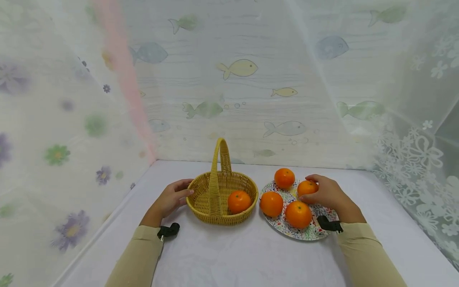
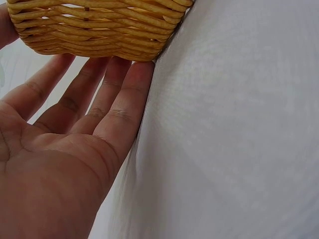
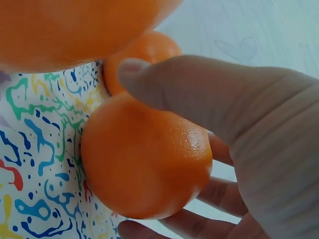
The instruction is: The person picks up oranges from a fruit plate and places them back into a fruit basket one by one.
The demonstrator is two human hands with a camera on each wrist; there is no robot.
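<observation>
A yellow wicker basket (image 1: 201,215) with a tall arched handle holds one orange (image 1: 239,202) in its right half. My left hand (image 1: 174,196) is at the basket's left side; in the left wrist view its nearly straight fingers (image 2: 117,112) touch the woven wall low down by the tabletop. On the right, my right hand (image 1: 328,193) curls its thumb and fingers round an orange (image 3: 144,159) at the right rear of a colourfully patterned plate (image 1: 283,230). Three other oranges lie on this plate: one at the back (image 1: 284,178), one at the left (image 1: 271,204) and one in front (image 1: 299,214).
Basket and plate stand side by side on a white-covered table (image 1: 229,255), their edges close together. Behind the table hangs a pale curtain (image 1: 251,99) printed with fish. Flowered sheets close in the left and right sides.
</observation>
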